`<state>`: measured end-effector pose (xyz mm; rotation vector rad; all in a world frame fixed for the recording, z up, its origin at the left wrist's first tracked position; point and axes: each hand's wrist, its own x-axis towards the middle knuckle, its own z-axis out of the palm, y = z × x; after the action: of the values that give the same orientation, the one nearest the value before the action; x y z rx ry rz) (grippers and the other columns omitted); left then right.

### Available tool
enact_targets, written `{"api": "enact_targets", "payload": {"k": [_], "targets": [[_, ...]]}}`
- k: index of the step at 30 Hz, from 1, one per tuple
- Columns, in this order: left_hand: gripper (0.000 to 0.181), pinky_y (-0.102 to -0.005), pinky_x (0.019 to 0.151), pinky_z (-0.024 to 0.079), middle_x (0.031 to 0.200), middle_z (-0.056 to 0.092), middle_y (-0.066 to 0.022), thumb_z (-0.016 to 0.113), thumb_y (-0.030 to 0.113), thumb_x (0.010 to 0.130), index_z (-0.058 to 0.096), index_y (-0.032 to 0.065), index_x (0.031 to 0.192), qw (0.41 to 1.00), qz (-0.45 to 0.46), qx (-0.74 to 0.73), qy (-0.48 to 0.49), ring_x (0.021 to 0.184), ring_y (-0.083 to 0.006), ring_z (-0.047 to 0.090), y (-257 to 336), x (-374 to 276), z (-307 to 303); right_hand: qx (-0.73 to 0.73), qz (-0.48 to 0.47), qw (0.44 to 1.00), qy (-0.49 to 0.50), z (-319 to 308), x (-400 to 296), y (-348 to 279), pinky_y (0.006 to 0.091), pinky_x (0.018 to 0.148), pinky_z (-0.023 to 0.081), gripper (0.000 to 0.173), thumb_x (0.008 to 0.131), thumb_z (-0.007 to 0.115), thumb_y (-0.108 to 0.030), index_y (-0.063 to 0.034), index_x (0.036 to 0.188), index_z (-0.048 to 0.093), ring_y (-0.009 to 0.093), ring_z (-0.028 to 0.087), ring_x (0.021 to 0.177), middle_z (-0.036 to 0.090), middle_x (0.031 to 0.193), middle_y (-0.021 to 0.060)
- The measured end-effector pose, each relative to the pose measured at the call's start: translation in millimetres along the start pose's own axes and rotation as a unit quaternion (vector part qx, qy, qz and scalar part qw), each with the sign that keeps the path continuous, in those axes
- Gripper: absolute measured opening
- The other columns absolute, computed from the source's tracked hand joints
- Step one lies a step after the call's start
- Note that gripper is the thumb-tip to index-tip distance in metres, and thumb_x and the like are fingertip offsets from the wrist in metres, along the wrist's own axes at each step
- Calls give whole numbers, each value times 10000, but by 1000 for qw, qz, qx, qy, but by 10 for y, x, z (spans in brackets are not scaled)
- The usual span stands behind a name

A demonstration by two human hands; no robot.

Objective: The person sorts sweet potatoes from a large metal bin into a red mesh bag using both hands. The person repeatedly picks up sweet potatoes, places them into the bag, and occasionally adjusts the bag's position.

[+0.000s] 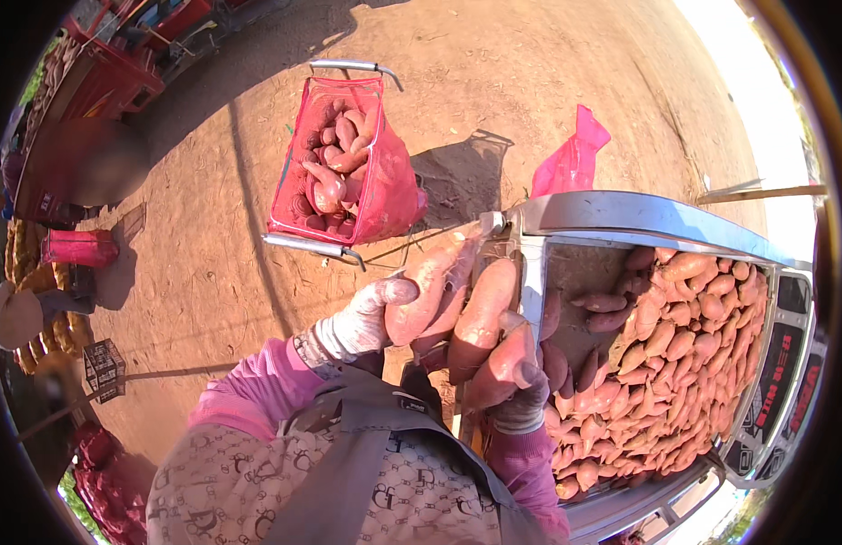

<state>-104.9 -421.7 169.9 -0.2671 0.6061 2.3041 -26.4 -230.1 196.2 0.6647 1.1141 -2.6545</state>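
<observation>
My left hand [358, 320], in a whitish glove, grips a pair of pinkish sweet potatoes [424, 293] side by side. In my gloved right hand [526, 402] are more sweet potatoes [485, 310], one long and one rounder lower down. Both handfuls are raised in front of my body, beside the corner of a metal-railed cargo bed [532, 286]. Inside that bed lies a large heap of sweet potatoes [673, 361]. Beyond my left hand, a pink mesh bag [393, 184] hangs spread on a metal frame [305, 244], with many sweet potatoes [339, 150] inside.
A curved metal rail [639, 214] tops the bed's far side. Behind it a pink mesh bag [571, 160] shows on the dirt ground [462, 82]. To the left are people near a pink bag [80, 246], a dark crate [104, 370], full dark-red sacks [114, 484] and a red vehicle [114, 82].
</observation>
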Motion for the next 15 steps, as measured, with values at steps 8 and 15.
{"api": "enact_targets", "payload": {"k": [8, 15], "targets": [[821, -361, 1006, 347, 1344, 393, -159, 570, 403, 709, 264, 59, 1389, 968, 224, 82, 74, 1175, -280, 444, 1482, -27, -704, 21, 120, 967, -223, 1264, 1779, 556, 372, 918, 440, 619, 680, 690, -325, -35, 1185, 480, 250, 542, 1032, 540, 1096, 108], [636, -334, 882, 442, 1113, 566, -109, 681, 322, 751, 455, -12, 1243, 882, 194, 257, 345, 1000, -233, 554, 1898, 593, -1933, 66, 120, 989, -55, 1244, 3157, 1221, 480, 728, 522, 343, 680, 594, -20, -30, 1013, 516, 278, 572, 854, 571, 933, 114]]}}
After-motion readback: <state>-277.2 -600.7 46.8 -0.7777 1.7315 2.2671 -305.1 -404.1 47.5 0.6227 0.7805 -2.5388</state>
